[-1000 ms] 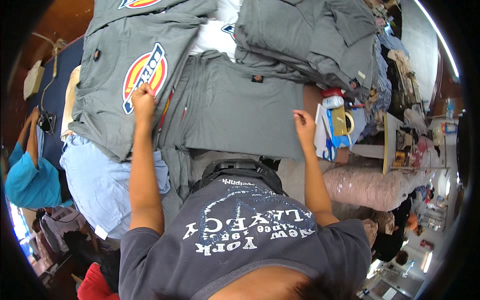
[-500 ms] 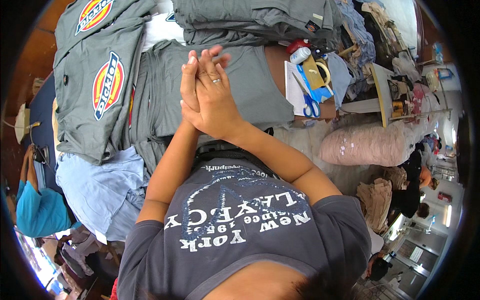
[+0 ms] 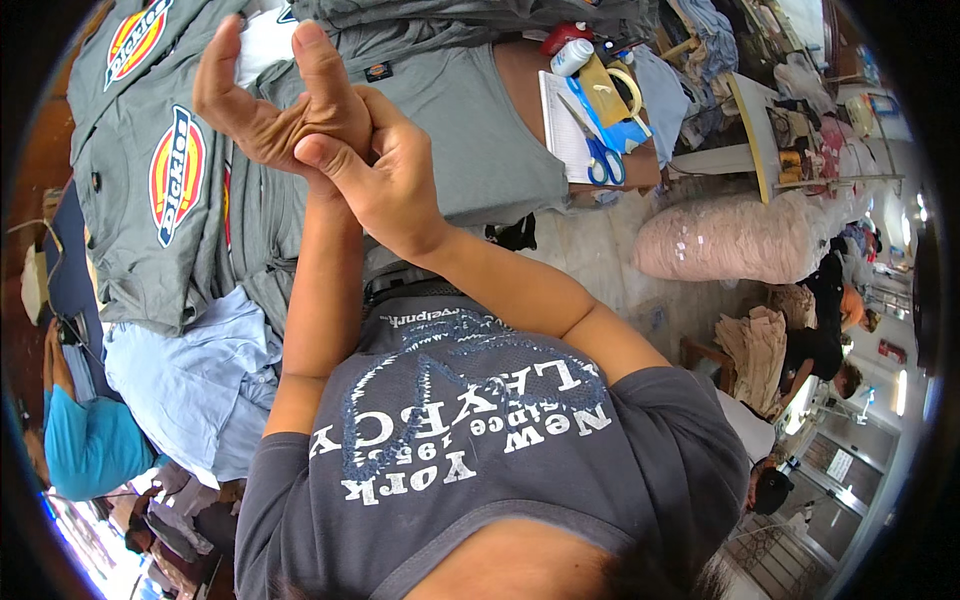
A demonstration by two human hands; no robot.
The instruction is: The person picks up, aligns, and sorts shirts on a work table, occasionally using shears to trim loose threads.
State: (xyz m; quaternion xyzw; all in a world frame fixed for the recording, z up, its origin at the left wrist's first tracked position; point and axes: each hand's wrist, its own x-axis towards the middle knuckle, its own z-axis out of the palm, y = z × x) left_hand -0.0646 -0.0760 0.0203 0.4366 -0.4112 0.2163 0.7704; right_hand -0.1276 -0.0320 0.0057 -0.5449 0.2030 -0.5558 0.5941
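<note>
Fingers of the right hand clasp the left hand, fingers spread, above a grey garment whose length runs sideways.

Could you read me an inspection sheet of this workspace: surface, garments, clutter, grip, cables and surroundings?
Surface: brown tabletop, bare in part, largely covered by garments.
Job's things: grey shirts laid out and stacked; left ones bear colourful emblems.
Clutter: blue-handled scissors, notepad, tape roll and white bottle grouped at the right.
Grip: right hand clasps the left hand around its wrist; left fingers are open.
Cables: thin cord, far left.
Surroundings: co-worker in blue, left; wrapped pink bundle, right.
</note>
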